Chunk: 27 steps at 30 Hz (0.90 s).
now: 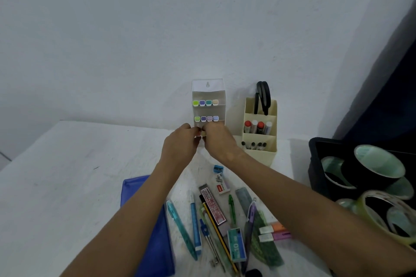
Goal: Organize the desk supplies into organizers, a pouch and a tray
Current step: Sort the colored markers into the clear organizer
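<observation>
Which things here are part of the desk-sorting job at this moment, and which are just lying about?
In use: left hand and right hand at the bottom tier of the clear marker organizer, pinching small markers.

Lying about: blue pouch, sharpener, staple box, two highlighters, cream organizer, tape rolls.

bare desk (pixel 67 175) lies open at left; cream organizer (pixel 260 135) and black tray (pixel 315 164) crowd the right.
</observation>
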### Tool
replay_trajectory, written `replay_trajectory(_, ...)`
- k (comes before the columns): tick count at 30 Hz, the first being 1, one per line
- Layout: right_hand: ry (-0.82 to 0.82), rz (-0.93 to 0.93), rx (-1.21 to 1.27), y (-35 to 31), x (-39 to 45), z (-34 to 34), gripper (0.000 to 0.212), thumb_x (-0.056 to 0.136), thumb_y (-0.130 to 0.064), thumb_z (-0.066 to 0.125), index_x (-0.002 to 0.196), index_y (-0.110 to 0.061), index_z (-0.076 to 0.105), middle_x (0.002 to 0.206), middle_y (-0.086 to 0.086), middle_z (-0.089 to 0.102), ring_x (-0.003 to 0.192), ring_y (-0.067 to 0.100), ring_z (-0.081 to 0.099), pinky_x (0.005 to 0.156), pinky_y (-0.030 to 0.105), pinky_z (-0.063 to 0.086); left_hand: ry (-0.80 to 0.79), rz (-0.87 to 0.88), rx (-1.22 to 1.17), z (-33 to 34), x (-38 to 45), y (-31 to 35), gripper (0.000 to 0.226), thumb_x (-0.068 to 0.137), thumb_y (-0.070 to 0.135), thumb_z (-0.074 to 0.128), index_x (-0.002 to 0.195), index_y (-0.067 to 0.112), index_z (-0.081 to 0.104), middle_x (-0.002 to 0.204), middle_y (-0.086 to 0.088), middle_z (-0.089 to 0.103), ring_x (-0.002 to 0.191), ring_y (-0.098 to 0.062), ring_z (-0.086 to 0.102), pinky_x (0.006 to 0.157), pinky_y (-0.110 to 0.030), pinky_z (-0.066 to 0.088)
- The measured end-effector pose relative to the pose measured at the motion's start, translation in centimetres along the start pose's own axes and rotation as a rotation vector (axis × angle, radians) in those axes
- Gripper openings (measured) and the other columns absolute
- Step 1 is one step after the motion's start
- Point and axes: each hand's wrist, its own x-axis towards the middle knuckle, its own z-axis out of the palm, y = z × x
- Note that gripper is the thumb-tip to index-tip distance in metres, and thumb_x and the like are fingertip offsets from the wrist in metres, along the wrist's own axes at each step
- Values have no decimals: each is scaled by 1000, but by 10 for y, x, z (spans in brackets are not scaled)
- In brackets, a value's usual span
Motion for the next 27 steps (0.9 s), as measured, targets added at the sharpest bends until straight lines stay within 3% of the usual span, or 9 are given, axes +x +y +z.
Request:
replay_trajectory(11,54,-29,11,4,-2,8,23,94,-4,51,113,-8,63,110,14,66,99,29,63,85,35,51,-60,-1,48,-1,4,3,24,97,22,49,112,15,66,98,-6,67,84,-22,62,66,-25,40)
replay_trajectory(17,-15,-63,67,-1,-21,-4,34,87,1,57,121,-3,58,120,16,60,109,26,58,91,29,46,-115,52,36,-17,-20,18,41,92,27,53,131,16,46,99,-7,62,87,-25,61,63,-31,41)
replay_trajectory(20,-112,-103,10,0,-50,-25,34,90,-6,56,124,-3,57,124,14,59,114,24,55,92,26,41,-121,48,5,-24,-44,22,41,91,26,52,131,16,52,101,-6,61,92,-26,60,68,-34,46)
replay_trajectory(22,-215,-109,-33,6,-77,-42,33,90,-10,57,123,-4,60,122,12,62,110,23,59,94,26,45,-172,43,-11,-26,-58,28,37,91,26,52,127,17,57,106,-5,64,98,-25,60,75,-35,48)
replay_trajectory(25,-404,-31,-73,24,-113,-67,29,87,-8,62,115,-4,66,111,11,66,83,23,69,73,30,59,-261,108,-83,-27,-72,44,31,90,24,55,119,17,64,104,-4,68,95,-23,61,81,-35,50)
replay_trajectory(27,-538,48,-155,40,-133,-85,27,85,-6,64,112,-4,66,102,10,67,65,21,70,56,27,59,-361,212,-129,-24,-79,64,28,89,23,57,115,17,66,102,-3,69,84,-18,59,82,-29,47)
